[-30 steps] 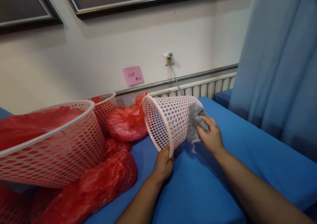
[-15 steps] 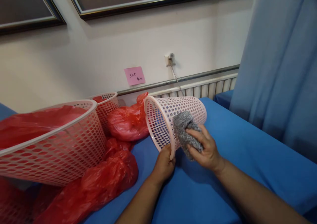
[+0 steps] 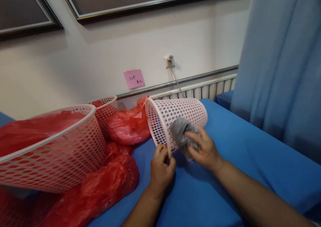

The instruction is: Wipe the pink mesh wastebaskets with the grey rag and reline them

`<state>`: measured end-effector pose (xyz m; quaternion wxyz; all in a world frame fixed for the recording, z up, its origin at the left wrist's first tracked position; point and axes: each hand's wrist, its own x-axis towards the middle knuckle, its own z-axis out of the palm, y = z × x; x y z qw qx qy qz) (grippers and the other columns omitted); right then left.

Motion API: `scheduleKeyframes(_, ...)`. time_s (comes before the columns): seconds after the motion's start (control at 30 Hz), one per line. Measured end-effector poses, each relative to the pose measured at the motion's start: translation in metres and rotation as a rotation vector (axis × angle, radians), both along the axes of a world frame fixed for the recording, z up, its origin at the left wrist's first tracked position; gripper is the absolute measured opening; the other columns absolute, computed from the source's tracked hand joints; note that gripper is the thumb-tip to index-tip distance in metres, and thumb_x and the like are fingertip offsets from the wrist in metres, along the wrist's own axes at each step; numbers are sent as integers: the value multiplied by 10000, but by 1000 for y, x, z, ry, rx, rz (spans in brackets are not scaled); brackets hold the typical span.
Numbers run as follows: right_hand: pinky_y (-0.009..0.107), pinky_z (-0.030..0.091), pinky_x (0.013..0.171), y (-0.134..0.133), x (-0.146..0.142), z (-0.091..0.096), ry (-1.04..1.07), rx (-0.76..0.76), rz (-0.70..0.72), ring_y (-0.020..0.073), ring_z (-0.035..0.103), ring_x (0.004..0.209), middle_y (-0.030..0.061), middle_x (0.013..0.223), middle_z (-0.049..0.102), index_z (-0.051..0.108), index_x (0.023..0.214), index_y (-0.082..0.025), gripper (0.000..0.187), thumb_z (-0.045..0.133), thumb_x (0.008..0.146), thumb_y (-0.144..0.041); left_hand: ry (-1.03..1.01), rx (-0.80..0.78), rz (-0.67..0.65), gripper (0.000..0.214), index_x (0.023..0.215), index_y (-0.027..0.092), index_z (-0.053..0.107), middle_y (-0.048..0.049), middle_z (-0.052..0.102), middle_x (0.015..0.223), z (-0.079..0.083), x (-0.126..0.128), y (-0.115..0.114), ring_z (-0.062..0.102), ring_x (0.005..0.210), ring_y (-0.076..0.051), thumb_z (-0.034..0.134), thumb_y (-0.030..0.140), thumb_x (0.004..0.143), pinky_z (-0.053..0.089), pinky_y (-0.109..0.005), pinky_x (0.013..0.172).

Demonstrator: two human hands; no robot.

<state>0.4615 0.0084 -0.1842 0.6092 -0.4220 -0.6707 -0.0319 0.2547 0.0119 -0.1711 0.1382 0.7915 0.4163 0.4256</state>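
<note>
On the far left, I see a big pink plastic basket full of holes (image 3: 75, 160), with a shiny red plastic bag (image 3: 54, 125) inside it. Just below it, a long, crumpled red plastic bag (image 3: 110, 180) lies on a smooth blue cloth (image 3: 263, 153). Behind the big basket stands a smaller pink plastic basket (image 3: 106, 111) with some red in it. Beside that is a puffy red plastic bundle (image 3: 127, 126), under a pink paper note (image 3: 134, 78) on the wall.

Next comes the person's left hand (image 3: 162, 170). It pinches the low edge of a pale pink, round plastic basket (image 3: 185, 108) between fingers and thumb. This basket is tipped on its side over the blue cloth, near the puffy bundle, and its mouth points left. A fuzzy grey rag (image 3: 180, 131) is up against its side. The right hand (image 3: 204, 150) is curled around the rag.

Past them, a white radiator (image 3: 213, 90) runs along the wall, and a long blue curtain (image 3: 276, 73) hangs at the right.
</note>
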Motion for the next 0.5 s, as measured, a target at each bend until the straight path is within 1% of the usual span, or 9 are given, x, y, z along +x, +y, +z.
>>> scheduleKeyframes(0.07,485,522,1037,24,24,-8,304,-176,-214,292,648,1140,108,1237,654,734,1167,-228,411,651,765,-254,74,-53,23,175,755,193,609,-19,580,808,-3,-3,4,567,727,-166,489,67,737,458,-265,675)
scheduleKeyframes(0.1,480,531,1020,36,38,-11,484,-263,-281,288,667,1085,92,1148,691,748,1124,-220,404,674,733,-285,106,-74,31,197,759,194,616,-20,591,794,-5,-5,7,583,745,-179,482,59,706,471,-277,700)
scheduleKeyframes(0.17,438,588,895,55,63,-16,874,-399,-283,260,704,918,59,986,730,736,1121,-196,461,710,679,-326,136,-105,48,250,777,195,636,-27,615,791,-10,-8,13,619,807,-208,472,48,657,499,-308,770)
scheduleKeyframes(0.23,419,603,833,63,75,-17,1080,-443,-260,245,707,844,48,927,738,717,1148,-177,522,731,654,-345,130,-129,47,309,800,195,661,-40,644,816,-15,-12,19,647,879,-230,463,37,622,516,-334,837)
scheduleKeyframes(0.27,437,595,866,62,75,-16,1063,-423,-274,252,706,874,57,946,737,716,1153,-171,528,734,656,-350,121,-139,39,340,815,195,673,-45,659,833,-17,-13,22,655,908,-236,457,31,611,521,-340,857)
scheduleKeyframes(0.3,466,571,931,58,70,-15,969,-377,-302,266,699,937,72,988,732,722,1146,-170,512,733,669,-354,115,-145,29,374,836,196,686,-49,674,854,-19,-14,25,660,932,-239,450,24,603,524,-344,872)
scheduleKeyframes(0.37,512,496,1061,41,47,-9,642,-238,-318,292,657,1100,106,1132,696,732,1148,-182,446,707,734,-346,114,-151,5,435,886,198,706,-56,697,897,-22,-14,28,664,961,-240,442,10,596,529,-351,891)
scheduleKeyframes(0.43,511,474,1099,17,17,-4,292,-96,-197,297,608,1218,122,1308,611,707,1222,-219,424,666,808,-299,119,-145,-22,455,920,202,717,-60,711,929,-24,-13,28,668,968,-240,444,0,617,535,-354,893)
scheduleKeyframes(0.5,471,517,1068,-7,-13,1,3,13,20,287,584,1271,113,1443,503,647,1318,-276,492,653,829,-230,114,-130,-59,399,911,217,723,-54,721,924,-23,-12,26,676,951,-240,471,10,681,543,-351,880)
